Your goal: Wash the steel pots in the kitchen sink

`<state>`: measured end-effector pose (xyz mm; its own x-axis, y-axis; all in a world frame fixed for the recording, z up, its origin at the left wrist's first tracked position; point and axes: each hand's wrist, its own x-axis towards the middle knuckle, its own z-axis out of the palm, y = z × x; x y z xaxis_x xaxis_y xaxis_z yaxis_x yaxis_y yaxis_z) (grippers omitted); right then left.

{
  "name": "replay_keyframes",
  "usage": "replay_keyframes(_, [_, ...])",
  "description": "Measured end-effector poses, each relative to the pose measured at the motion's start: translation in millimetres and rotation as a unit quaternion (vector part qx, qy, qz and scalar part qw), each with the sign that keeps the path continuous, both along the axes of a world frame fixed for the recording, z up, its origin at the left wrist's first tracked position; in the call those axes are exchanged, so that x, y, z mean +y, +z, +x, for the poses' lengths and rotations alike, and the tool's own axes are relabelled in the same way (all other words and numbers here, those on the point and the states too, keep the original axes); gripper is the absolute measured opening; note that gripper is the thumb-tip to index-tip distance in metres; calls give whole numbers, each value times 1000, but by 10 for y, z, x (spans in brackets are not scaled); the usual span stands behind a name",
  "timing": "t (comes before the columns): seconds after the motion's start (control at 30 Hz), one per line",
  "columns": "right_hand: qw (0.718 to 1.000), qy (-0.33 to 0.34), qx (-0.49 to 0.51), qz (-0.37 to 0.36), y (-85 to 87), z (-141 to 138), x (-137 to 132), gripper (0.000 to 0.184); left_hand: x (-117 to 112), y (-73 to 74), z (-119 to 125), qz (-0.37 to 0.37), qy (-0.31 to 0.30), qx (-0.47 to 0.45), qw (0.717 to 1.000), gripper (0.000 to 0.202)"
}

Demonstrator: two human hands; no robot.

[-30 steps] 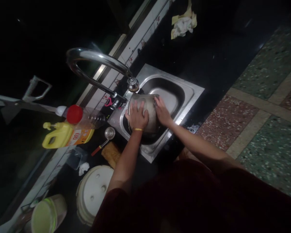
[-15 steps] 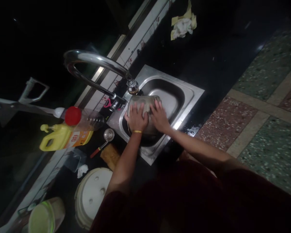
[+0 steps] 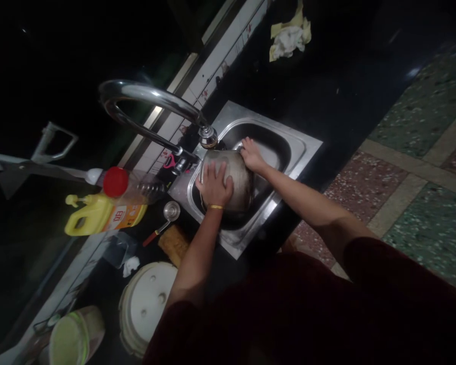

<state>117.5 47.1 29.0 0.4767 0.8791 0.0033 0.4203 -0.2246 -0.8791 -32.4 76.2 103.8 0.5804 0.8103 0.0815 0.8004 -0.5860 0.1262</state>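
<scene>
A round metal pot (image 3: 233, 175) lies tilted, bottom up, in the steel sink (image 3: 292, 147) under the curved tap (image 3: 152, 96). My left hand (image 3: 214, 183), with a gold bangle at the wrist, lies spread on the pot's near side and steadies it. My right hand (image 3: 251, 154) is curled over the pot's far rim, fingers pressed to the metal. Whether it holds a scrubber is hidden.
Left of the sink stand a yellow jug (image 3: 99, 215), a red-capped bottle (image 3: 131, 185), a small ladle (image 3: 167, 215) and a sponge (image 3: 174, 243). A white lid (image 3: 150, 299) and a green-rimmed tub (image 3: 72, 334) sit nearer. A crumpled cloth (image 3: 289, 38) lies on the black counter.
My right hand slid from the pot's near right side up to its far rim. The left hand stayed on the pot.
</scene>
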Motion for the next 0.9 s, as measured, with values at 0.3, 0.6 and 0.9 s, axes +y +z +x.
replay_keyframes(0.3, [999,19,-44,4,94,-177,-133,62,5,13,4,2,2,16,1000,51])
replay_keyframes(0.6, [999,-18,33,14,27,-328,-527,70,15,-20,-24,26,-10,19,999,52])
replay_keyframes(0.9, [998,27,-56,23,89,-150,-165,49,25,-20,-24,23,-14,22,999,51])
